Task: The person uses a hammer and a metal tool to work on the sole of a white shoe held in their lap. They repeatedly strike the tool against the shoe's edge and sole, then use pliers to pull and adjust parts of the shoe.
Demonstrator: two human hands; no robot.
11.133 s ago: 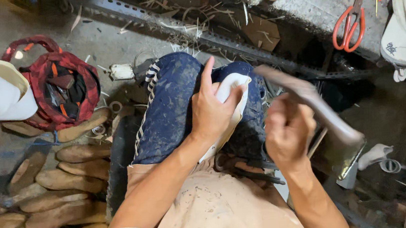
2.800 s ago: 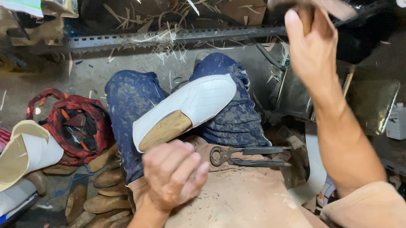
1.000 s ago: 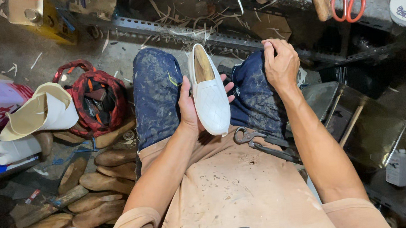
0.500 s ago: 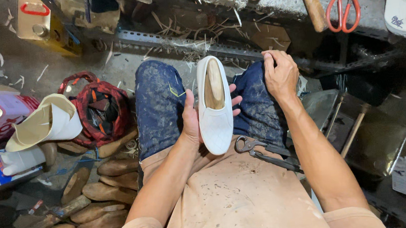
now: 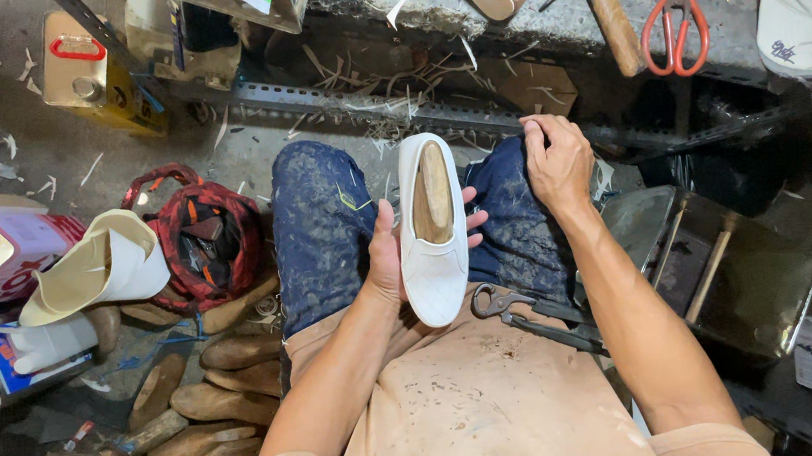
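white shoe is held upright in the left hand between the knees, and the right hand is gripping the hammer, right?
Not quite. In the head view the left hand does hold the white shoe between the knees, but the right hand rests on the right knee and holds no tool. The hammer lies apart on the concrete ledge, beside the orange-handled scissors.

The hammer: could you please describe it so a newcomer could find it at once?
Look to the grey concrete ledge along the top, above the person's knees. The hammer lies there beside the orange-handled scissors; its brown wooden handle and dark metal head set it apart.
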